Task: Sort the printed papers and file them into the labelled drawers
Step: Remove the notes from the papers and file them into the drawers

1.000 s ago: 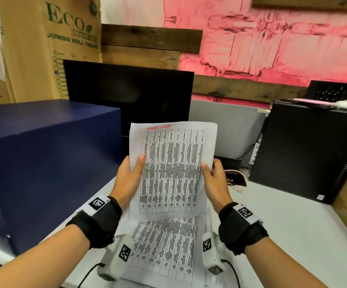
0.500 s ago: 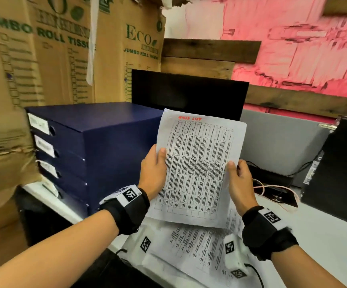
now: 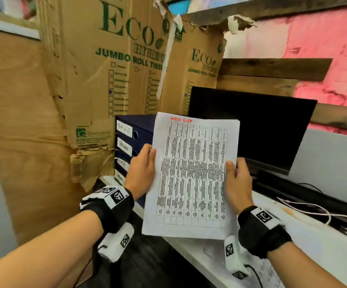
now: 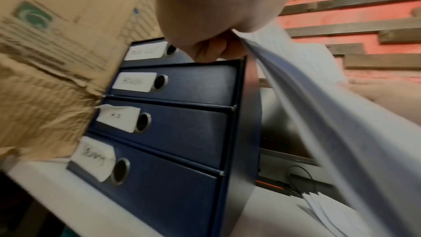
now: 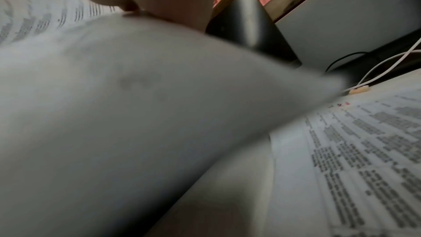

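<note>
I hold a printed sheet (image 3: 193, 175) with a dense table and a red handwritten heading upright in front of me. My left hand (image 3: 142, 169) grips its left edge and my right hand (image 3: 238, 179) grips its right edge. The same sheet (image 4: 330, 107) curves past the left wrist view, and the sheet (image 5: 136, 105) fills the right wrist view. Behind it stands a dark blue drawer unit (image 4: 182, 123) with several white-labelled drawers; the top label (image 3: 124, 128) reads like the sheet's heading. More printed papers (image 5: 364, 150) lie on the white desk (image 3: 313, 246).
Tall cardboard boxes (image 3: 106, 69) crowd the left, touching the drawer unit. A black monitor (image 3: 251, 125) stands behind the sheet. White and black cables (image 3: 313, 213) trail on the desk at right. The desk edge runs just below the drawers.
The view has swung left, bringing the drawer fronts and their labels into sight. Both hands carried the sheet left with it, off the paper pile, holding it the same way.
</note>
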A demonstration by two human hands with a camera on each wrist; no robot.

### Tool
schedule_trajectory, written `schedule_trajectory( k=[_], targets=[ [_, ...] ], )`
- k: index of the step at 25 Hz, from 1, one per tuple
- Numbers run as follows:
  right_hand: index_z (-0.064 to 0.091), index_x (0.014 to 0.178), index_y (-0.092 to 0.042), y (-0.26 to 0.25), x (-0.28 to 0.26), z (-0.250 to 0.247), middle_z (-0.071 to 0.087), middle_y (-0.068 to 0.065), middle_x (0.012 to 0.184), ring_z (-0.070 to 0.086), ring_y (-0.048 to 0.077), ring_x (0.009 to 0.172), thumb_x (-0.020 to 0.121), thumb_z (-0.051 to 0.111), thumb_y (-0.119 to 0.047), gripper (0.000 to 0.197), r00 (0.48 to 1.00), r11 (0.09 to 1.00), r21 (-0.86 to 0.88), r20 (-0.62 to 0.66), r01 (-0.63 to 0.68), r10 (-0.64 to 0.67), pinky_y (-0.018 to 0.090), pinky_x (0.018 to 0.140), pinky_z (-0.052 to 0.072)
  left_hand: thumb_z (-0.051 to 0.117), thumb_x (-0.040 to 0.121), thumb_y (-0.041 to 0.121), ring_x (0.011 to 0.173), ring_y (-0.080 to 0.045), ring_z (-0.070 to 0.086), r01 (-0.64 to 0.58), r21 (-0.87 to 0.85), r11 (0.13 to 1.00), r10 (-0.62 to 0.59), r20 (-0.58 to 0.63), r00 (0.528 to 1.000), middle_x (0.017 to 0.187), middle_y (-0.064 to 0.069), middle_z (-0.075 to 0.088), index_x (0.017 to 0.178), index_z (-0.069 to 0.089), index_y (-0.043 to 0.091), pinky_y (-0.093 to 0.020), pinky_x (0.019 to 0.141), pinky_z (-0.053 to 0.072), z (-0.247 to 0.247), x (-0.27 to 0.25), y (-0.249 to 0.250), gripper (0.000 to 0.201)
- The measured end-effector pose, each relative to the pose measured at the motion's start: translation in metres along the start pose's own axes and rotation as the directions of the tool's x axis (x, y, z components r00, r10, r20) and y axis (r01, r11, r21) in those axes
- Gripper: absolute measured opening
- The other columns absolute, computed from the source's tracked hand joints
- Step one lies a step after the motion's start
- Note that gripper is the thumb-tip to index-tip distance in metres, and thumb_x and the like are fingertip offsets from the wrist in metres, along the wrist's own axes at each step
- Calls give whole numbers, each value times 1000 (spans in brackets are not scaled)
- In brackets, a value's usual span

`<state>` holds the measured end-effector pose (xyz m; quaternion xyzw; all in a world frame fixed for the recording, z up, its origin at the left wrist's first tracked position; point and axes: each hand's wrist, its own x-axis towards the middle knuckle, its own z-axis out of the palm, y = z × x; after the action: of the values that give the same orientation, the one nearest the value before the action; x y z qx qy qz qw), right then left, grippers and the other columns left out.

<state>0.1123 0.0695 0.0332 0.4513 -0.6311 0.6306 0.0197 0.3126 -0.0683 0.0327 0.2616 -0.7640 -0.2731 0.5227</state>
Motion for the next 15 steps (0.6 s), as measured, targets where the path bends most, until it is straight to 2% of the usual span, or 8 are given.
schedule_trajectory(
  k=[3,5,8,11,13,15],
  targets=[
    [50,100,-10,-3,0,16,61,-9,87,57,7,77,103,39,-29,22,1000,999,-31,-12,16,-16,27,73,47,38,103,30,55,-12,42,43,60,997,-43,-13,999,63,0,50,75,42,20,-30,53,29,-20,2,-16,30],
    [50,98,-9,-3,2,18,63,-3,88,59,13,78,103,39,-28,22,999,999,-47,-36,27,-29,34,75,49,37,103,33,61,-18,50,64,61,996,-63,-19,998,68,-4,57,80,49,15,-33,58,35,-25,4,-23,31],
    [51,99,-12,-6,5,18,61,-13,87,56,1,76,103,40,-27,19,998,998,-48,-50,41,-44,28,73,47,38,103,28,81,-20,56,124,69,990,-120,-62,991,87,-3,61,97,58,13,-35,70,41,-30,14,-36,26],
    [51,100,-14,-11,9,19,60,-15,90,57,-1,81,103,40,-27,17,996,998,-52,-81,34,-38,27,75,48,44,100,25,105,-29,52,185,142,972,-190,21,982,110,-7,50,126,51,14,-39,94,43,-24,32,-52,29],
    [51,100,-16,-13,13,20,60,-16,91,57,-2,82,103,40,-27,15,995,998,-49,-96,30,-34,24,75,47,47,98,27,106,-34,52,289,110,951,-293,23,956,120,-13,43,130,44,20,-46,99,42,-22,45,-57,33],
    [50,100,-16,-17,17,22,59,-17,90,56,-3,81,103,41,-26,14,994,998,-47,-102,40,-44,19,73,46,46,97,23,107,-33,49,315,78,946,-315,-5,949,124,-16,43,126,43,20,-47,101,39,-22,53,-54,29]
  ],
)
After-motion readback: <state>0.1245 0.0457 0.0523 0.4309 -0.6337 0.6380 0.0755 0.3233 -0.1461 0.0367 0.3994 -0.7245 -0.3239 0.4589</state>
